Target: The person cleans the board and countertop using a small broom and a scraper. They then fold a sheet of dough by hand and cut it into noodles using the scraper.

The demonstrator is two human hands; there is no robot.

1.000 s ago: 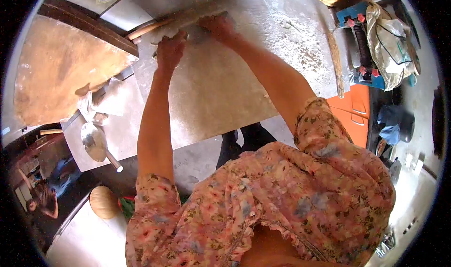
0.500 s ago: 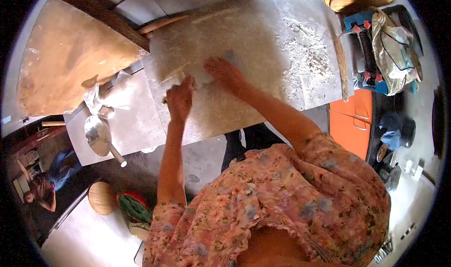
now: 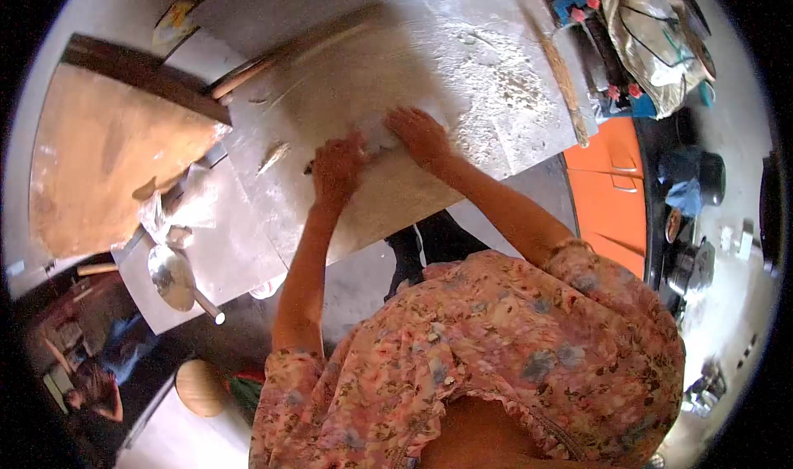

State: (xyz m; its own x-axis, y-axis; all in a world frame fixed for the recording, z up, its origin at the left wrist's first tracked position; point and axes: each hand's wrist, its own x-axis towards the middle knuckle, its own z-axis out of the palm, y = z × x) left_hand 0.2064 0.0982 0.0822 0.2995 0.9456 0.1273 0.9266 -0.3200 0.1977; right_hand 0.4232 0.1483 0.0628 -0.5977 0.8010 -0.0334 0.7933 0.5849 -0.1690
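My left hand (image 3: 337, 170) is closed low over the floured worktop (image 3: 363, 217). A small dark end sticks out on its left side; the rest of what it grips is hidden. To the right, my right hand (image 3: 419, 139) lies on the worktop with its fingers stretched out toward the left hand. A blurred greyish patch (image 3: 377, 130) lies between the two hands, and I cannot make out what it is. Loose white flour (image 3: 504, 81) is spread right of my right hand. A small pale scrap (image 3: 273, 157) lies left of my left hand.
A large metal scoop (image 3: 172, 279) and a crumpled clear plastic bag (image 3: 153, 213) lie at the left. Beyond them is a wooden board (image 3: 116, 163). A wooden stick (image 3: 564, 85) lies at the right edge, near orange cabinets (image 3: 607, 192). Another person (image 3: 103, 390) is at far left.
My left hand has moved right and a little down, closer to my right hand. The camera view has shifted, and the pale scrap now shows apart from my left hand.
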